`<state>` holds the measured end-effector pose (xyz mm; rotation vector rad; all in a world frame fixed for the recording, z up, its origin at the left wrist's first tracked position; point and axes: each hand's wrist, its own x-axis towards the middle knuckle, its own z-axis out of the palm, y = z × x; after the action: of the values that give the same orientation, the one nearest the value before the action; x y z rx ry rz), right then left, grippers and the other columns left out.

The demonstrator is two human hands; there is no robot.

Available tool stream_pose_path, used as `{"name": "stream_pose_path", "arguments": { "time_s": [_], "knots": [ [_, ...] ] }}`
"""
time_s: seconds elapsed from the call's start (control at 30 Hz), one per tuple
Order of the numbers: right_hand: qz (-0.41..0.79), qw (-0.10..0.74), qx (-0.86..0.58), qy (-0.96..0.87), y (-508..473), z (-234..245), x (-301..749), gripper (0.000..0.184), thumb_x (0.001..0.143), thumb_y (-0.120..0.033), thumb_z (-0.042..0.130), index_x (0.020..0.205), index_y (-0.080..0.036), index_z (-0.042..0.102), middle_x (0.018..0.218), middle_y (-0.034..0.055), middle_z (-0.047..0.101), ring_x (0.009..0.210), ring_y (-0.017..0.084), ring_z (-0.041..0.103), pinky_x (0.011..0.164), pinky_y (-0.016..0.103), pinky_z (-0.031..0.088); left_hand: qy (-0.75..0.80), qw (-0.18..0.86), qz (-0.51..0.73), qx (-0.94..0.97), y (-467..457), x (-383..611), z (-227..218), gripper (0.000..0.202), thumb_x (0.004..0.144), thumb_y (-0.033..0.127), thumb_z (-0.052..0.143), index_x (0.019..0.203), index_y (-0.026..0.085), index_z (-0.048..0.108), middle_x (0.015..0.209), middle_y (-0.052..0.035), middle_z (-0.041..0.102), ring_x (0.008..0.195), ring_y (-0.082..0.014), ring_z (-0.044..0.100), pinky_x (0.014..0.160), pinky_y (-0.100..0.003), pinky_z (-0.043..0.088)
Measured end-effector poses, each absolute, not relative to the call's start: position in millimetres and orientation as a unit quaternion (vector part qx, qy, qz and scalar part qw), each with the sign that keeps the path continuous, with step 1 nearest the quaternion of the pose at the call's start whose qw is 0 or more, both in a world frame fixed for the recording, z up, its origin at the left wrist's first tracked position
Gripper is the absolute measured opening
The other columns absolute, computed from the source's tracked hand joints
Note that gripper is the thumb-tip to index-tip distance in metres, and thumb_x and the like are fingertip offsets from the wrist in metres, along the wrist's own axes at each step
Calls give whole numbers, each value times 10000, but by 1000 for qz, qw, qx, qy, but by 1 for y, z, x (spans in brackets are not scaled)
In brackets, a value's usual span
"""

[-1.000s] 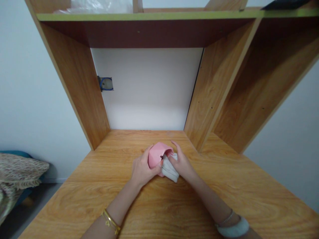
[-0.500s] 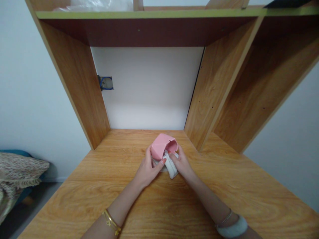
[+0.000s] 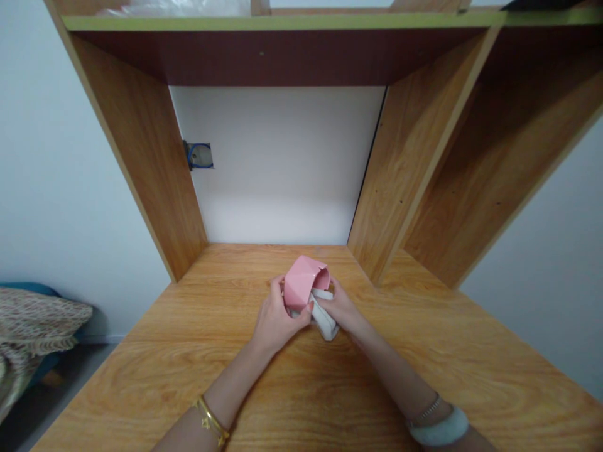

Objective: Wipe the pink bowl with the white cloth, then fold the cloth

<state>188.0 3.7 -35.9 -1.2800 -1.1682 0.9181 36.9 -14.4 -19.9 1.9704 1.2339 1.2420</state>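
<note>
A pink faceted cup-like container (image 3: 299,281) is tipped on its side just above the desk, its notched opening facing right. My left hand (image 3: 277,320) is closed around its left and lower side, the thumb near the rim. A white folded cloth (image 3: 325,321) lies at the opening and hangs below it. My right hand (image 3: 343,307) pinches this cloth at the rim, with the thumb on top and the fingers mostly hidden behind. Whether part of the cloth reaches inside the container cannot be seen.
The wooden desk (image 3: 301,389) runs under both arms. Upright wooden panels stand at left (image 3: 136,163) and right (image 3: 400,169), below a shelf (image 3: 282,24) holding clear plastic (image 3: 188,7). An open socket hole (image 3: 200,156) shows blue wire. A fringed blanket (image 3: 42,317) lies at far left.
The pink container has shifted slightly left and turned a little. My right thumb has moved deeper into the cloth at the rim, and the cloth's lower end sits slightly further right.
</note>
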Motion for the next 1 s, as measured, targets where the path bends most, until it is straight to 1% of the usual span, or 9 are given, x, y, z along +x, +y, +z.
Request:
{"name": "stream_pose_path", "arguments": {
  "time_s": [0.1, 0.23, 0.43, 0.53, 0.67, 0.77, 0.87, 0.93, 1.0],
  "knots": [
    [344, 542, -582, -500, 6, -36, 197, 529, 491, -267, 704, 960, -189, 473, 849, 44, 629, 759, 201, 610, 651, 324, 487, 460, 250, 454, 721, -15, 38, -19, 541, 691, 387, 588, 1128, 173, 354, 1004, -83, 574, 839, -203, 582, 701, -319, 467],
    [284, 519, -607, -531, 6, -34, 205, 587, 536, -240, 657, 1078, -186, 436, 727, -8, 615, 627, 168, 587, 589, 300, 464, 479, 239, 421, 733, -18, 37, -16, 561, 673, 404, 591, 1144, 181, 384, 999, -75, 597, 849, -216, 586, 723, -325, 458],
    [190, 462, -634, -590, 0, -25, 201, 677, 592, -261, 608, 1219, -155, 374, 590, -42, 555, 477, 137, 499, 462, 239, 377, 538, 140, 363, 748, -19, 32, -9, 577, 709, 463, 522, 1185, 157, 413, 922, -97, 641, 803, -260, 611, 719, -361, 450],
    [159, 457, -630, -608, -2, -25, 198, 706, 598, -269, 613, 1250, -174, 361, 649, -16, 583, 515, 143, 518, 489, 238, 382, 531, 87, 348, 768, -18, 29, -9, 615, 693, 490, 525, 1197, 153, 427, 917, -101, 650, 811, -268, 615, 721, -350, 454],
    [177, 463, -600, -628, -4, -29, 197, 701, 632, -242, 577, 1284, -204, 324, 739, 6, 615, 623, 171, 570, 565, 267, 429, 525, 59, 342, 777, -17, 28, -10, 629, 694, 511, 516, 1211, 163, 436, 945, -93, 650, 827, -263, 616, 737, -336, 457],
    [199, 480, -577, -630, -5, -31, 196, 677, 664, -193, 514, 1302, -203, 287, 825, 22, 625, 709, 179, 587, 648, 296, 457, 526, 82, 349, 771, -17, 28, -9, 609, 737, 503, 486, 1246, 180, 405, 1002, -92, 637, 862, -260, 609, 764, -343, 450],
    [212, 496, -568, -621, -6, -30, 194, 672, 678, -178, 483, 1314, -191, 265, 934, 47, 618, 756, 179, 589, 713, 318, 463, 532, 133, 366, 752, -16, 27, -9, 593, 816, 481, 399, 1322, 193, 289, 1077, -100, 607, 899, -253, 600, 775, -359, 447],
    [221, 507, -567, -611, -5, -30, 193, 681, 683, -177, 474, 1323, -182, 244, 1012, 63, 599, 781, 180, 588, 746, 331, 460, 525, 162, 385, 742, -15, 27, -9, 608, 845, 476, 353, 1356, 180, 209, 1160, -121, 556, 975, -259, 571, 807, -379, 435],
    [227, 526, -565, -594, -4, -32, 193, 690, 681, -182, 480, 1326, -175, 235, 1097, 79, 564, 844, 187, 581, 794, 344, 448, 507, 181, 409, 737, -13, 27, -10, 639, 843, 486, 360, 1363, 163, 179, 1248, -139, 481, 1078, -267, 507, 865, -395, 407]
  ]
}}
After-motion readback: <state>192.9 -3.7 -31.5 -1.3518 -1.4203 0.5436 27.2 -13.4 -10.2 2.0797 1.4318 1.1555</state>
